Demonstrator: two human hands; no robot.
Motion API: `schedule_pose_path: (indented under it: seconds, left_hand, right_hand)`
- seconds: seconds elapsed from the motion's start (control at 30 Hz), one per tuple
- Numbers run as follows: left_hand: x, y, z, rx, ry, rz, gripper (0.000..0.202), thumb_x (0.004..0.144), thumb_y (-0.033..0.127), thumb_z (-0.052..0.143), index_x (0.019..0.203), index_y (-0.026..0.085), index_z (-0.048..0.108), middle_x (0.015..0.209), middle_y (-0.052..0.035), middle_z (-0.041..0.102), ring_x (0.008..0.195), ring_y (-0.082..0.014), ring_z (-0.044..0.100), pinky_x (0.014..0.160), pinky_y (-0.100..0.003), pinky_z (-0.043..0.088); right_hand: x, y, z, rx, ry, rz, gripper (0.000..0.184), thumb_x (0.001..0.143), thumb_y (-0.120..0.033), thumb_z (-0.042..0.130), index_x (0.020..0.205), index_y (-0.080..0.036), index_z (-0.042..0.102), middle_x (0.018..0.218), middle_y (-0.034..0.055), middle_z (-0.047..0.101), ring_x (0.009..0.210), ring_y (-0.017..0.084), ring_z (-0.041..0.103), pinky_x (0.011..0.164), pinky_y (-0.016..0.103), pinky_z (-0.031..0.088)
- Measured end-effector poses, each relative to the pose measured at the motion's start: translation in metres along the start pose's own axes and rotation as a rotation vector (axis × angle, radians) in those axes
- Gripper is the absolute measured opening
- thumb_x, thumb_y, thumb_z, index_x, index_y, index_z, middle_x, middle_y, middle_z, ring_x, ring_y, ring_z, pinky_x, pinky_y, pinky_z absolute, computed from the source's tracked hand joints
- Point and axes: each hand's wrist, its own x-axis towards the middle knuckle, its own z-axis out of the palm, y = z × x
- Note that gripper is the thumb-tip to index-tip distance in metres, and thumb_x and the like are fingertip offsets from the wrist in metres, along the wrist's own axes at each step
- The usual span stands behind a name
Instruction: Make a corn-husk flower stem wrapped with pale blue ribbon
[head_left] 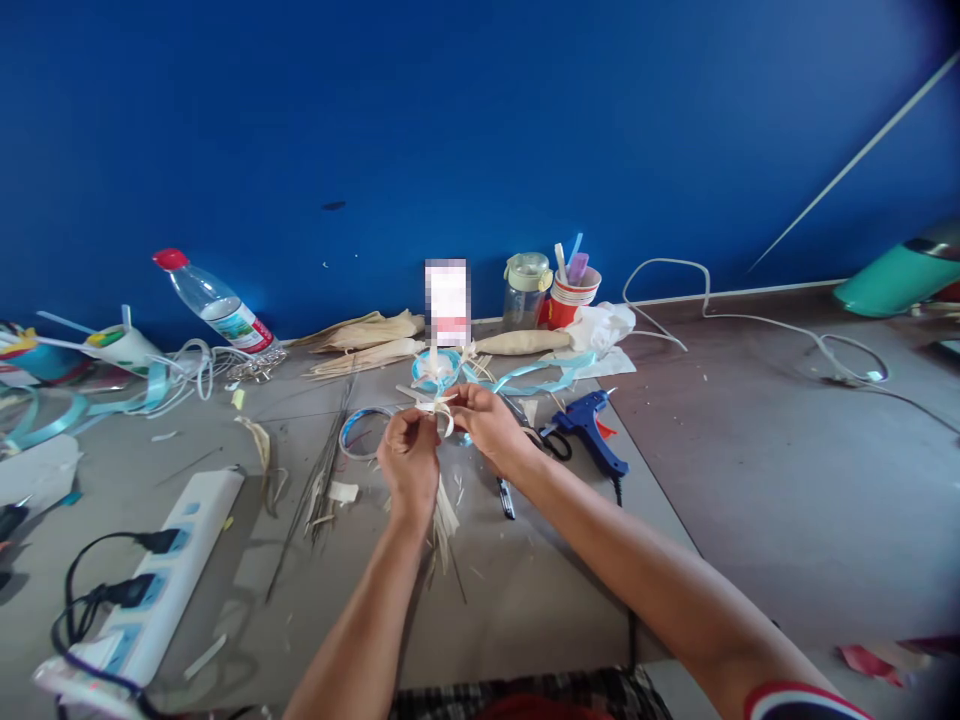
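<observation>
Cream-white curled strip (pixel 450 420), above the table (pixel 525 600), is pinched by the left hand (pixel 409 445); the right hand (pixel 484 420) meets it (whether gripping, I cannot tell). Uneven tugging could tear it.

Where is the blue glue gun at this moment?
In the head view, the glue gun lies right of centre, just right of the right hand, nearer the camera than the red paper cups.

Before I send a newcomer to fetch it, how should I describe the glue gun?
Start at the table below the blue wall and find the person's right hand. To the right of that hand, beside the black scissors handles, lies the glue gun. Its bright blue body and orange trigger set it apart from those handles.
</observation>
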Motion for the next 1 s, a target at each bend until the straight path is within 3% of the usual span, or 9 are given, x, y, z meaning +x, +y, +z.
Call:
schedule_pose_path:
  seconds: [0.17, 0.3, 0.47, 0.73, 0.87, 1.0]
  left_hand:
    - [0.0, -0.002, 0.0, 0.003, 0.028, 0.035, 0.004, 0.068, 0.015, 0.061, 0.069, 0.018, 0.063, 0.059, 0.0038, 0.055, 0.054, -0.0086, 0.048, 0.054, -0.02, 0.037]
    - [-0.003, 0.001, 0.0, 0.036, -0.008, 0.043, 0.006, 0.07, 0.016, 0.06, 0.07, 0.019, 0.066, 0.058, 0.0031, 0.056, 0.055, -0.009, 0.048, 0.055, -0.02, 0.037]
    - [-0.007, 0.007, 0.006, -0.161, -0.036, -0.153, 0.016, 0.068, 0.026, 0.068, 0.081, 0.016, 0.069, 0.064, 0.0017, 0.06, 0.054, -0.0078, 0.049, 0.056, -0.021, 0.039]
    - [0.001, 0.0, 0.006, -0.663, -0.096, -0.483, 0.019, 0.056, 0.015, 0.077, 0.071, 0.013, 0.066, 0.066, 0.0005, 0.063, 0.054, -0.0042, 0.052, 0.055, -0.018, 0.04]
    - [0.002, 0.001, 0.005, -0.715, -0.185, -0.597, 0.019, 0.056, 0.013, 0.078, 0.071, 0.012, 0.066, 0.066, -0.0006, 0.063, 0.055, -0.0045, 0.054, 0.055, -0.018, 0.043]
    - [0.003, 0.002, 0.002, -0.667, -0.276, -0.627, 0.016, 0.06, 0.015, 0.077, 0.07, 0.01, 0.066, 0.066, -0.0014, 0.062, 0.053, -0.0047, 0.053, 0.058, -0.02, 0.045]
  right_hand:
    - [-0.009, -0.001, 0.011, -0.037, -0.055, -0.131, 0.03, 0.056, -0.028, 0.069, 0.077, -0.018, 0.049, 0.061, -0.0044, 0.055, 0.056, 0.011, 0.051, 0.055, 0.024, 0.042]
    - [-0.011, -0.003, 0.013, -0.116, 0.025, -0.15, 0.023, 0.06, -0.03, 0.066, 0.07, -0.018, 0.05, 0.058, -0.0046, 0.052, 0.054, 0.01, 0.049, 0.052, 0.023, 0.04]
    - [-0.009, 0.0, 0.009, -0.073, 0.088, -0.178, 0.017, 0.063, -0.029, 0.062, 0.065, -0.019, 0.049, 0.054, -0.006, 0.048, 0.05, 0.009, 0.044, 0.05, 0.023, 0.037]
    - [-0.005, -0.001, 0.006, 0.269, -0.003, 0.057, 0.022, 0.052, -0.022, 0.071, 0.071, -0.015, 0.061, 0.056, -0.0032, 0.056, 0.053, 0.01, 0.05, 0.052, 0.024, 0.042]
    - [0.001, -0.007, -0.005, 0.308, -0.062, 0.158, 0.025, 0.049, -0.017, 0.074, 0.071, -0.014, 0.063, 0.057, -0.0016, 0.06, 0.054, 0.01, 0.053, 0.05, 0.024, 0.043]
    - [0.004, -0.009, -0.013, 0.235, -0.133, 0.16, 0.02, 0.052, -0.017, 0.074, 0.069, -0.012, 0.064, 0.053, -0.0016, 0.059, 0.051, 0.008, 0.052, 0.049, 0.022, 0.041]
